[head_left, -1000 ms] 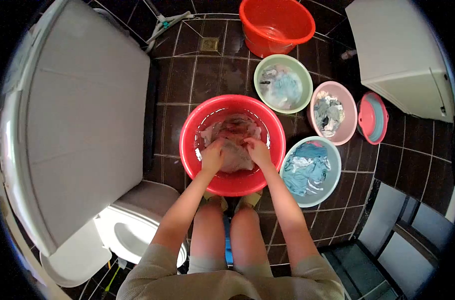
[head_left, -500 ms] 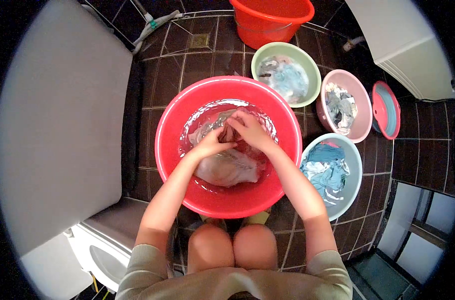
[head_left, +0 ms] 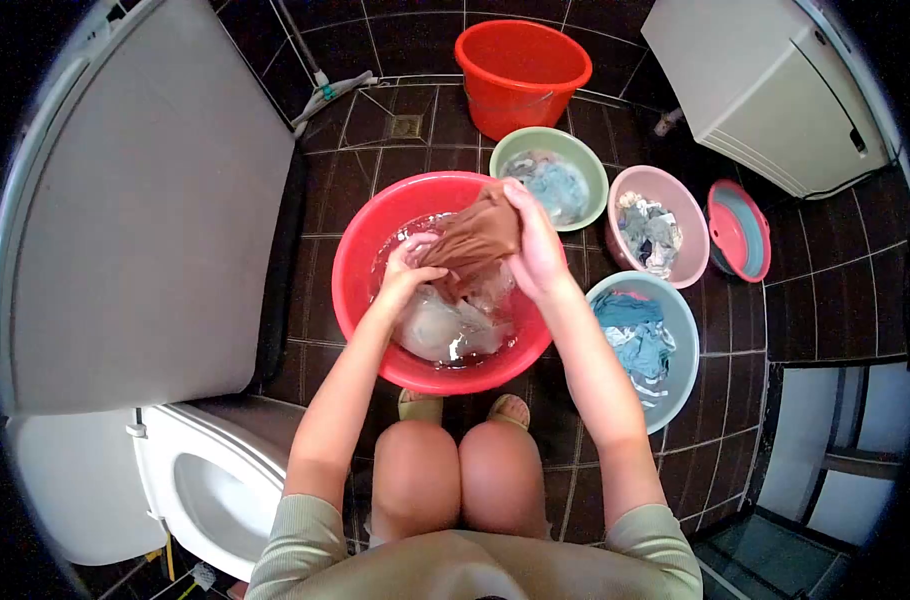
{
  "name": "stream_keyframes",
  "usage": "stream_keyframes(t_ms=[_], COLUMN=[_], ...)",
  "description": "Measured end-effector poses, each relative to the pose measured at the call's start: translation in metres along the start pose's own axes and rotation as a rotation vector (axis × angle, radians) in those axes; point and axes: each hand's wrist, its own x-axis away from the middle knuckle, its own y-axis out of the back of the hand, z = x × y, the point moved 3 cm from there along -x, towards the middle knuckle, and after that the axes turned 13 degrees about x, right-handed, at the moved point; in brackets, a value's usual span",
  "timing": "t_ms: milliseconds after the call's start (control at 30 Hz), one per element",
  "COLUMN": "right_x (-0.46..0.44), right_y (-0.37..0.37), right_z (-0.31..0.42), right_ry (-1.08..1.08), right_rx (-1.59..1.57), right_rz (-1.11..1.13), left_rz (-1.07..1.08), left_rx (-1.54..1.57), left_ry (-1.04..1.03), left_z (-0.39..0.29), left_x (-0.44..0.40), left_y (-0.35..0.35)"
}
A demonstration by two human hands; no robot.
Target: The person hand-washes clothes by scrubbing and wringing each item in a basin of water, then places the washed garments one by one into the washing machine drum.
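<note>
A brown wet cloth point(head_left: 475, 243) is stretched between my two hands above the large red basin point(head_left: 360, 320). My right hand point(head_left: 535, 240) grips its upper right end, raised near the basin's far right rim. At the cloth's lower left edge, my left hand point(head_left: 407, 272) has thumb and fingers closed round it. Below, a pale, light-coloured cloth point(head_left: 440, 328) lies in the water, partly under the surface. The cloth's lower part hangs down toward the water.
Beyond stands a red bucket point(head_left: 515, 100). To the right are a green basin point(head_left: 597, 190), a pink basin point(head_left: 693, 245) and a light blue basin point(head_left: 687, 345), all holding clothes, plus a pink-grey basin point(head_left: 740, 230). A toilet point(head_left: 215, 490) is at the lower left.
Both hands have lifted the brown cloth out of the water; my right hand has risen up and to the right. The head view has shifted, and the pale cloth stays in the basin.
</note>
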Motion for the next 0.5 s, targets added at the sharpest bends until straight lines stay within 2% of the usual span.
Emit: stream_keyframes(t_ms=[67,167,200,233,267,300,333,367,400,433,467,500], right_x=[0.007,0.013,0.013,0.012,0.012,0.013,0.016,0.023,0.025,0.025,0.023,0.023], right_y=[0.006,0.033,0.041,0.054,0.067,0.077,0.077,0.076,0.079,0.08,0.087,0.087], right_z=[0.01,-0.002,-0.014,-0.032,-0.05,-0.063,-0.065,-0.067,-0.08,-0.093,-0.112,-0.126], right_ry=[0.011,-0.013,-0.056,0.028,0.046,0.063,0.057,-0.039,0.09,0.227,0.037,0.07], right_rx=[0.051,0.585,0.616,0.65,0.754,0.858,1.157,1.321,1.581,1.839,1.932,1.963], right_rz=[-0.007,0.015,-0.024,0.009,-0.012,-0.031,-0.066,-0.069,-0.048,-0.021,0.11,0.201], left_rz=[0.031,0.072,0.074,0.076,0.123,0.062,0.001,-0.061,-0.105,-0.054,0.041,0.137], left_rx=[-0.02,-0.176,-0.225,-0.275,-0.724,-0.853,-0.98,-1.108,-1.293,-1.354,-1.38,-1.4], left_ry=[0.019,0.069,0.089,0.11,-0.086,-0.121,-0.161,-0.202,-0.234,-0.194,-0.026,0.143], left_z=[-0.017,-0.027,-0.022,-0.016,-0.01,0.004,0.016,0.026,0.027,0.035,0.048,0.058], left_x=[0.005,0.01,0.01,0.008,0.004,0.002,0.002,0.003,0.007,0.008,0.008,0.009], left_y=[-0.006,-0.006,-0.002,0.005,0.015,0.028,0.037,0.047,0.042,0.045,0.048,0.05])
